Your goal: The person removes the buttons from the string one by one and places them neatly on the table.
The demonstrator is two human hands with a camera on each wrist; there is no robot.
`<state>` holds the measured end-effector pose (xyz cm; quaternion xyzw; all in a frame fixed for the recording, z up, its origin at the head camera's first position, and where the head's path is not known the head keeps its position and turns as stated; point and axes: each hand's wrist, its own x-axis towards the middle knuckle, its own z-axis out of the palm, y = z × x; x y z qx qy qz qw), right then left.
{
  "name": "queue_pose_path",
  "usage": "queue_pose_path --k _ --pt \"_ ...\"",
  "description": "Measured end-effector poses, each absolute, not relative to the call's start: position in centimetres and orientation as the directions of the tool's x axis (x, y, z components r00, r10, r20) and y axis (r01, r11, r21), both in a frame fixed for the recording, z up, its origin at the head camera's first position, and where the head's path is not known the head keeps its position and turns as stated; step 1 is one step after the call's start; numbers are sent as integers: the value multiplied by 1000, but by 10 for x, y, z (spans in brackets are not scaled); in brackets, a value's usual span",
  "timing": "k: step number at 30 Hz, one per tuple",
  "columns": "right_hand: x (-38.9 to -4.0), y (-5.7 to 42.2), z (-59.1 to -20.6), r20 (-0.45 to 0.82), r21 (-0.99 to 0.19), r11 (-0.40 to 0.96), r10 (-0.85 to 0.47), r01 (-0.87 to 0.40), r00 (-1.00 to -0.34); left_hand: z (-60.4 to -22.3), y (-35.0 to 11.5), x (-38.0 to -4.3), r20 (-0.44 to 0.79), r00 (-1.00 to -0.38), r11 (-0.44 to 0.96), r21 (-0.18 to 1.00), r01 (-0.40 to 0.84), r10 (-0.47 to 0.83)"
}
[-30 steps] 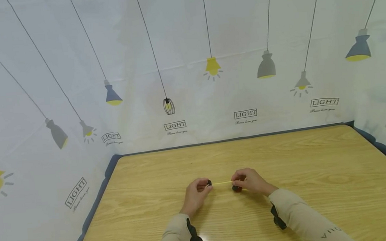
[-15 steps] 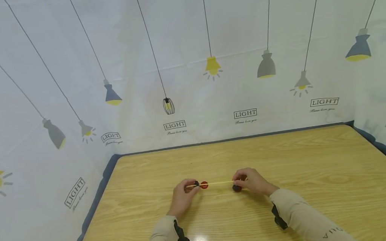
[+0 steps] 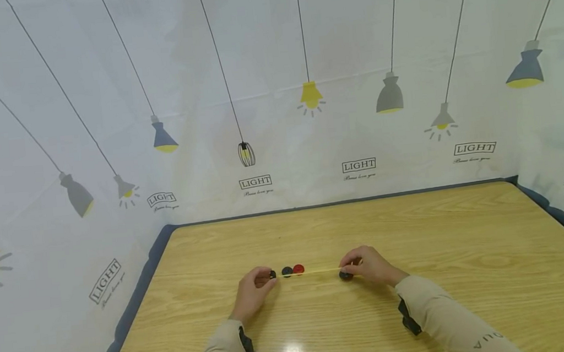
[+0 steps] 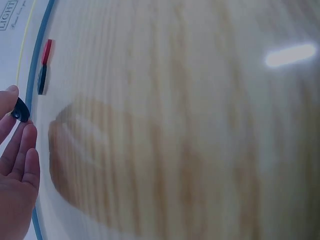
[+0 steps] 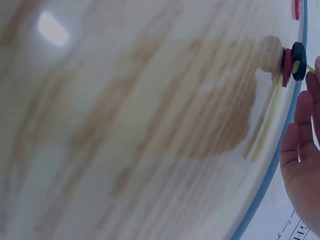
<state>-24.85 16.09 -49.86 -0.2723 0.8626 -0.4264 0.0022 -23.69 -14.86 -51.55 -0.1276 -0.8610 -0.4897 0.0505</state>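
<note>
My left hand [image 3: 253, 294] pinches a small black button-like disc [image 4: 20, 110] between thumb and fingertip. From it a thin yellow string [image 3: 314, 272] runs taut across to my right hand [image 3: 367, 266], whose thumb and fingers pinch the string. Hanging by the right fingertips are a black disc [image 5: 299, 61] and a red disc [image 5: 286, 67], face to face, with a pale wood-coloured round shape beside them. Two yellow strands trail below in the right wrist view. On the table, behind the string, another dark disc [image 3: 287, 272] lies beside a red disc [image 3: 298, 270].
The wood-grain table [image 3: 415, 226] has a blue edge. White sheeting [image 3: 277, 115] printed with lamps stands behind it and at both sides. Light glares on the tabletop in front of the hands.
My left hand has moved left with the black disc, lengthening the stretch of string between the hands. First the red disc, then the dark disc on the table came into view. The right hand stays put.
</note>
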Motion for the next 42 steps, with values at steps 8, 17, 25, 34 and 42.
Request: queue_pose_path --k 8,17,25,34,42 --pt "-250 163 -501 238 -736 477 -483 -481 -843 -516 -157 -238 195 -964 536 803 262 180" --pt "-251 164 -500 231 -746 463 -493 -478 -839 -514 -152 -246 174 -969 581 776 243 172" --pt "-254 165 -502 216 -753 461 -501 -470 -838 -514 -145 -253 173 -970 623 744 241 169" --pt "-256 163 -505 223 -748 457 -511 -482 -830 -514 -139 -257 168 -971 631 739 237 168" --pt "-257 163 -507 227 -748 451 -515 -486 -827 -515 -139 -259 158 -971 603 763 235 177"
